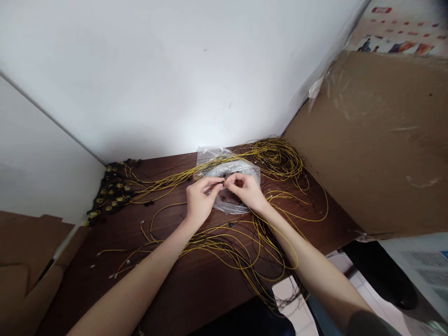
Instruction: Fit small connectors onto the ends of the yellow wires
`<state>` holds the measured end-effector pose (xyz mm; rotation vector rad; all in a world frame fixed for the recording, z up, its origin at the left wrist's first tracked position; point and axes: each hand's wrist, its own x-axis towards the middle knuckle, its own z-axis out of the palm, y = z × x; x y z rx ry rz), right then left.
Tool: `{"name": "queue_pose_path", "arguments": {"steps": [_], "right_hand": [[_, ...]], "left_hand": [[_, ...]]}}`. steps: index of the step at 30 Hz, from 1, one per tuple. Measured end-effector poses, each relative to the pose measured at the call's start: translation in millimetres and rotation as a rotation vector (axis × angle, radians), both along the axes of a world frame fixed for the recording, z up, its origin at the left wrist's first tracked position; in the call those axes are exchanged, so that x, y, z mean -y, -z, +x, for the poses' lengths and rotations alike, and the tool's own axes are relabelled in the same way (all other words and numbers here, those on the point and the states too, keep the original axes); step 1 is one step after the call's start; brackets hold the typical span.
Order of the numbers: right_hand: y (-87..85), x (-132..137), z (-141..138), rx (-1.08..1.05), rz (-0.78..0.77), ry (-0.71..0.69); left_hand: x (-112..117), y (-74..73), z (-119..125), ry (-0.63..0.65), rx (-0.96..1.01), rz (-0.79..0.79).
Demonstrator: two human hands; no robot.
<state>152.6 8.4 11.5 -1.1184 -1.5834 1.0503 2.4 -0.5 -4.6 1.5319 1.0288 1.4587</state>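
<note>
My left hand (202, 197) and right hand (246, 190) pinch a black part (223, 182); slackening could drop it onto the bag (245, 168).

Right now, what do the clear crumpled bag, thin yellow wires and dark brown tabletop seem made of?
Clear crumpled bag: probably glossy plastic film; see-through, with bright creases.
Thin yellow wires: likely smooth plastic insulation, evenly coloured; core hidden.
Dark brown tabletop: wood or laminate, satin; soft sheen.
</note>
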Motion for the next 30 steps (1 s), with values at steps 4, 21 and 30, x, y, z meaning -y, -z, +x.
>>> {"name": "queue_pose_path", "arguments": {"steps": [4, 21, 30], "right_hand": [[-0.2, 0.0, -0.7, -0.022, -0.011, -0.015], [0.9, 1.0, -2.7, -0.01, -0.007, -0.012], [-0.9, 1.8, -3.4, 0.005, -0.018, -0.01]], "left_hand": [[-0.7, 0.8, -0.1, 0.014, 0.018, -0.018], [-0.6, -1.8, 0.8, 0.008, 0.048, -0.071], [-2.7, -1.3, -0.4, 0.024, 0.037, -0.083]]}}
